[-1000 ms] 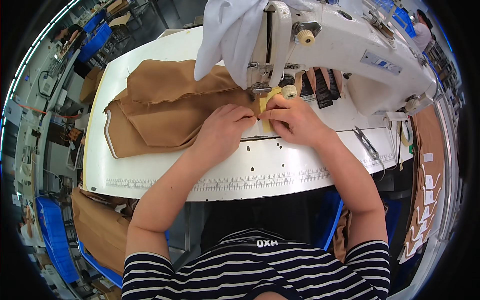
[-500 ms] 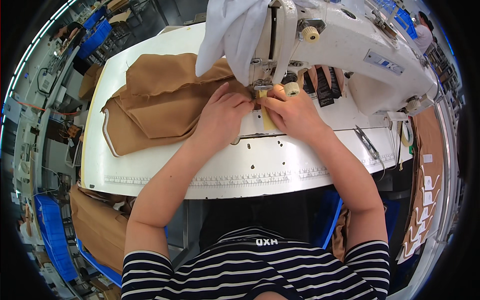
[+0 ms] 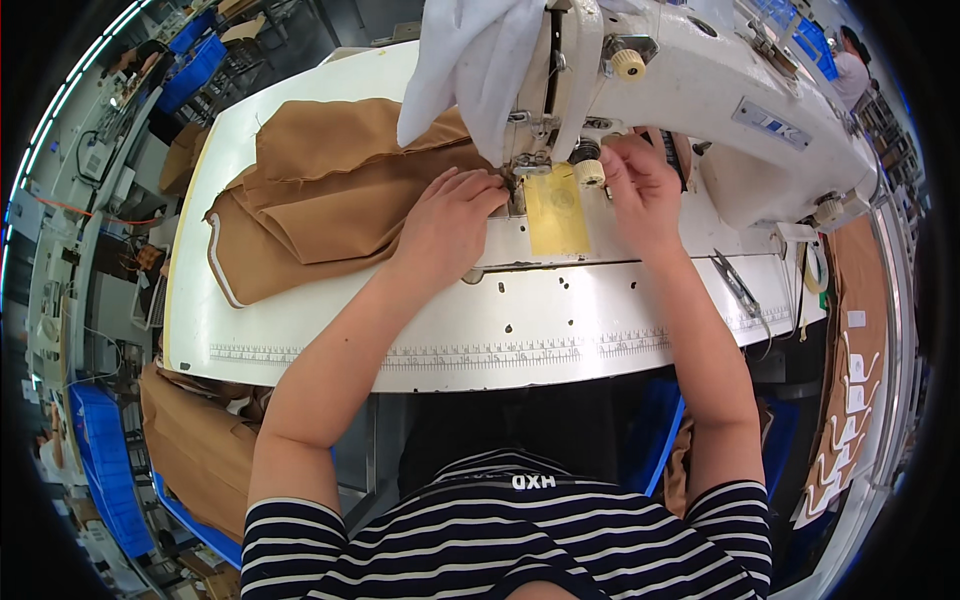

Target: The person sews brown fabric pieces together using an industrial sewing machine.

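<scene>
A brown fabric piece [image 3: 340,200], folded in layers with white tape along its left edge, lies on the sewing table with its right end at the presser foot [image 3: 528,165]. My left hand [image 3: 447,222] presses that end, its fingers bent close together on the cloth beside the needle. Off to the right of the foot, my right hand [image 3: 645,190] is closed, thumb and fingers drawn together behind the cream knob [image 3: 590,174]. Whatever lies between those fingertips is hidden. A yellow plate [image 3: 558,215] shows on the table between both hands.
White cloth [image 3: 470,70] hangs over the left of the sewing machine [image 3: 740,110]. Thread snips [image 3: 737,283] lie at the table's right. A printed ruler [image 3: 450,355] runs along the front edge. More brown fabric [image 3: 200,450] sits in a blue bin at lower left.
My right hand has left the cloth by the needle and moved right, uncovering the yellow plate and covering most of the black labels. My left hand stays on the fabric.
</scene>
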